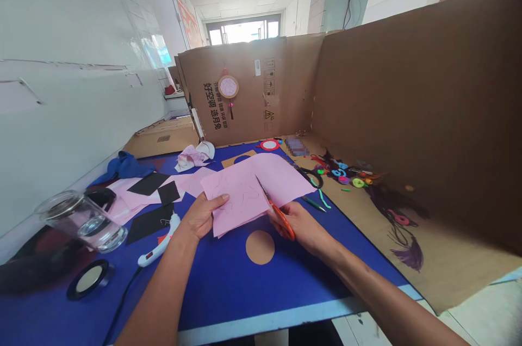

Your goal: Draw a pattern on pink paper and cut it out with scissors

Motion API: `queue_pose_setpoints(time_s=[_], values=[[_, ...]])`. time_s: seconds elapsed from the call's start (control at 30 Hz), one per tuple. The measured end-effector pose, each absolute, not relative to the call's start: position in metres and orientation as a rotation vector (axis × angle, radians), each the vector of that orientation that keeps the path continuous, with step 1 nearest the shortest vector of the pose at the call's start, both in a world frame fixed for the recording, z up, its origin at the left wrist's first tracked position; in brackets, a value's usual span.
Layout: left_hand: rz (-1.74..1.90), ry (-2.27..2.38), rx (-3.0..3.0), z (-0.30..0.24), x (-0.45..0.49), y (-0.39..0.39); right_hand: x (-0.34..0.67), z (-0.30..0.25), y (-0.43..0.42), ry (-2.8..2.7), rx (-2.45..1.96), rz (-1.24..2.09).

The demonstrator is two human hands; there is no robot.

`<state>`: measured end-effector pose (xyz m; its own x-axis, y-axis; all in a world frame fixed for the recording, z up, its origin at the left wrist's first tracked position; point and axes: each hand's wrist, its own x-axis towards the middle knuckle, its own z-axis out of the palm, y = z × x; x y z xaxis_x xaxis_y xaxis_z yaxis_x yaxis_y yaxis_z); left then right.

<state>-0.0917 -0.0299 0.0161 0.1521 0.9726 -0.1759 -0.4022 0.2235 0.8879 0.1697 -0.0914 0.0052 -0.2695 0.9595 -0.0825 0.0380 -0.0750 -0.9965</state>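
My left hand [202, 214] grips the left edge of a folded pink sheet of paper [236, 193], thumb on top. Faint drawn lines run over the paper. My right hand [299, 226] is closed around the handles of orange-handled scissors [282, 220]. Their blades lie at a cut that runs into the sheet from its near edge, and the part right of the cut bends upward. Below the paper, a brown cardboard disc [260, 247] rests on the blue table.
Left of my arm lie a white glue gun [159, 242], black squares [149, 183], a glass jar [87, 221] and a round tin [89, 279]. Beads [342, 172] and a purple tassel [410, 251] lie on cardboard at right. Tall cardboard walls [408, 106] stand behind and to the right.
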Motion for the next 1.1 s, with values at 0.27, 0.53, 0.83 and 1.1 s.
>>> queue_pose_setpoints(time_s=[0.27, 0.53, 0.83, 1.1], values=[[1.156, 0.9, 0.781, 0.018, -0.09, -0.032, 0.166, 0.004, -0.091, -1.395, -1.081, 1.434], [1.147, 0.889, 0.791, 0.019, -0.089, -0.033, 0.163, 0.007, -0.092, -1.364, -1.083, 1.427], [1.126, 0.889, 0.812, 0.019, -0.09, -0.034, 0.162, 0.013, -0.093, -1.357, -1.093, 1.42], [1.118, 0.885, 0.805, 0.019, -0.089, -0.035, 0.163, 0.009, -0.093, -1.402, -1.049, 1.364]])
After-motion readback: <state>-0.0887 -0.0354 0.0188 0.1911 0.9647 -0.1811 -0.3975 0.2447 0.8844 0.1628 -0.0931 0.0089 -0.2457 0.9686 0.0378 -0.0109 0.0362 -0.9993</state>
